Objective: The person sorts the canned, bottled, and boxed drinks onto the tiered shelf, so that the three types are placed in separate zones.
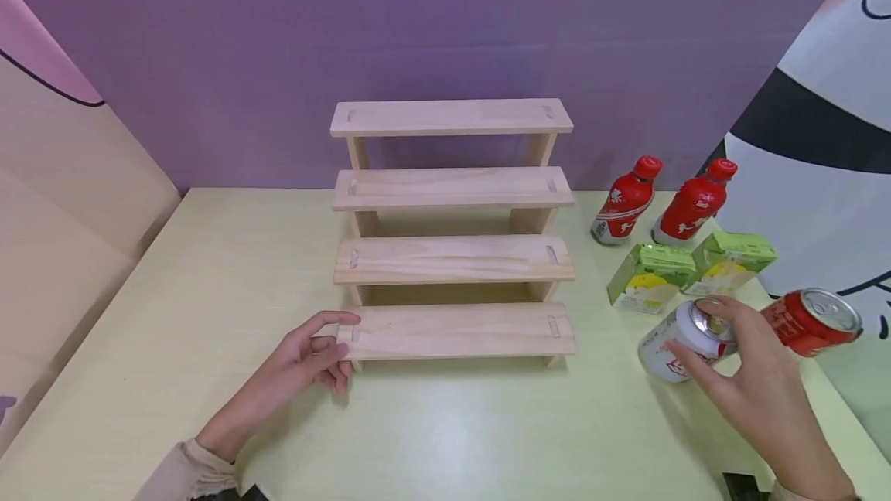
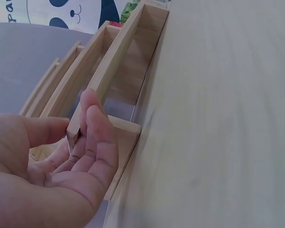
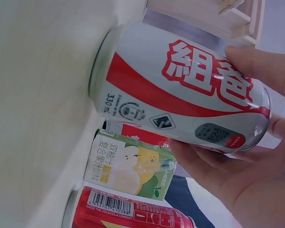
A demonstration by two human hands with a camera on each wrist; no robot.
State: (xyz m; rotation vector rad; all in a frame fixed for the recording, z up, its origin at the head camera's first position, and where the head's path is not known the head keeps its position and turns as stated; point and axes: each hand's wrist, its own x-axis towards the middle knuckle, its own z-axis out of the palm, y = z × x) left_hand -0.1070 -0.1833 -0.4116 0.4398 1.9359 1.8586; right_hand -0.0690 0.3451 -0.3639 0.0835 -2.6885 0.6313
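Observation:
A stepped wooden rack (image 1: 455, 331) with several tiers stands in the middle of the table. At the left end of its lowest board, my left hand (image 1: 309, 358) pinches the wood between thumb and fingers; the left wrist view shows the fingertips curled under the board (image 2: 115, 59). On the right, my right hand (image 1: 755, 377) grips a white drink can (image 1: 668, 342) with red markings near its top. In the right wrist view the thumb and fingers lie on opposite sides of the can (image 3: 180, 90). Whether its base touches the table I cannot tell.
A red can (image 1: 800, 323) stands just right of the right hand. Behind the white can are two green juice cartons (image 1: 650, 277), and two red-capped bottles (image 1: 626, 203) stand farther back. A purple backdrop (image 1: 445, 22) rises behind the rack.

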